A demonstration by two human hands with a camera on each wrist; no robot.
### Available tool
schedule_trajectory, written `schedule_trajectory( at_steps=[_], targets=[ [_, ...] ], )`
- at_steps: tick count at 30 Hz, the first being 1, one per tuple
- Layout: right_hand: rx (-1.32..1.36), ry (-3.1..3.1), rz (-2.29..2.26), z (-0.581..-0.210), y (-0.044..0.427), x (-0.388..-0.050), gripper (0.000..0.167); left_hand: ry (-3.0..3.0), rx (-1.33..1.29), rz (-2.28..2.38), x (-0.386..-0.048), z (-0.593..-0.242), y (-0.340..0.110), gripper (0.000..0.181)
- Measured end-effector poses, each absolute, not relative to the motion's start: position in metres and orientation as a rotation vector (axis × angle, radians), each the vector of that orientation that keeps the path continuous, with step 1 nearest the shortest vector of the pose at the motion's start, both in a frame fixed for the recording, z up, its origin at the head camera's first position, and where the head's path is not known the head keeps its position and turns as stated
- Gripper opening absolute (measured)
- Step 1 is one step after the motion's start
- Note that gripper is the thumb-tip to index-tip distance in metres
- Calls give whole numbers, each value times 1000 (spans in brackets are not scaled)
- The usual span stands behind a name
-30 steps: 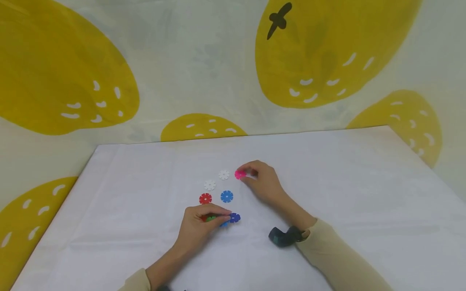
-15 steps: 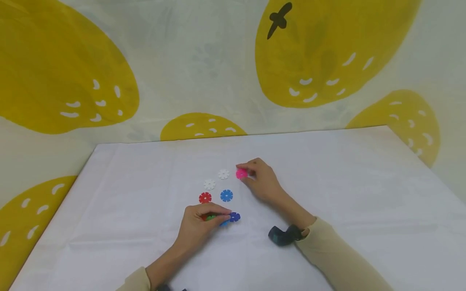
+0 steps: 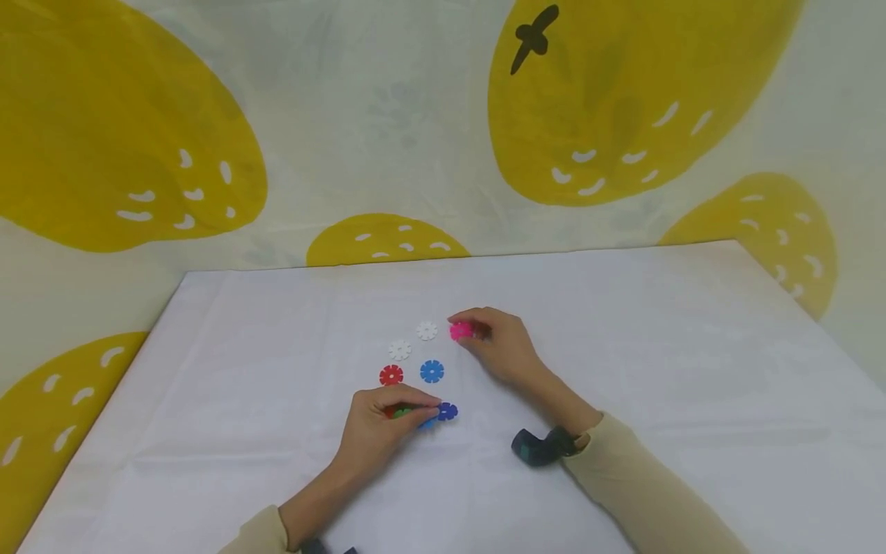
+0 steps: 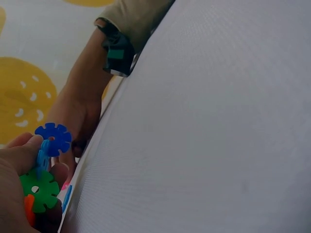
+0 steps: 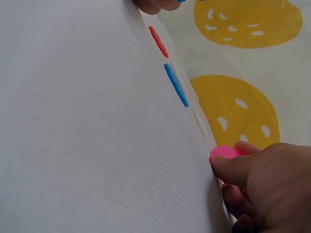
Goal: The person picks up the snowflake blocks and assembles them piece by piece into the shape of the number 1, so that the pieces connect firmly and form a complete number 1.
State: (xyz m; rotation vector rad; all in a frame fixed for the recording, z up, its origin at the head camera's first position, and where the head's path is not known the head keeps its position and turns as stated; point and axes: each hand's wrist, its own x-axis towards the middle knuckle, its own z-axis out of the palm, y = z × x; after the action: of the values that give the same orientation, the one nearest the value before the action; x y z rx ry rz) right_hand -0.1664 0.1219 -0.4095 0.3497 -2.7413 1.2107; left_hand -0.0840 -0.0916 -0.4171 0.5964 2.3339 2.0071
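Observation:
My left hand (image 3: 379,428) pinches a group of joined notched discs between thumb and fingers. In the left wrist view a dark blue disc (image 4: 59,139), a light blue disc (image 4: 43,156), a green disc (image 4: 44,191) and an orange-red one (image 4: 29,209) show in that hand. My right hand (image 3: 503,346) holds a pink disc (image 3: 460,331) between thumb and fingers, at the table surface. In the right wrist view the pink disc (image 5: 226,151) is partly hidden by the fingers.
On the white-covered table (image 3: 623,331) lie a red disc (image 3: 391,375), a light blue disc (image 3: 432,371) and two white discs, one nearer (image 3: 399,350) and one farther (image 3: 427,331). A patterned cloth (image 3: 388,138) stands behind the table.
The pink disc has shifted slightly to the right and sits deeper between my right fingers. My left hand and its discs have barely moved.

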Motion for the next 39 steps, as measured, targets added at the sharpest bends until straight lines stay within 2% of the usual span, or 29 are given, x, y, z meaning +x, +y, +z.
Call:
schedule_trajectory(
  at_steps=[9, 20, 28, 39],
  targets=[
    [286, -2805, 1394, -399, 130, -166, 28, 2335, 574, 2011, -84, -417, -92, 11],
    [359, -2811, 1622, -373, 145, -140, 34, 2339, 541, 1997, -74, -387, -88, 8],
    [334, -2862, 1735, -373, 153, -124, 32, 2317, 535, 2021, -75, -394, -89, 8],
    [444, -2876, 1922, -382, 153, -107, 32, 2329, 515, 2037, -76, -399, -89, 10]
  ],
)
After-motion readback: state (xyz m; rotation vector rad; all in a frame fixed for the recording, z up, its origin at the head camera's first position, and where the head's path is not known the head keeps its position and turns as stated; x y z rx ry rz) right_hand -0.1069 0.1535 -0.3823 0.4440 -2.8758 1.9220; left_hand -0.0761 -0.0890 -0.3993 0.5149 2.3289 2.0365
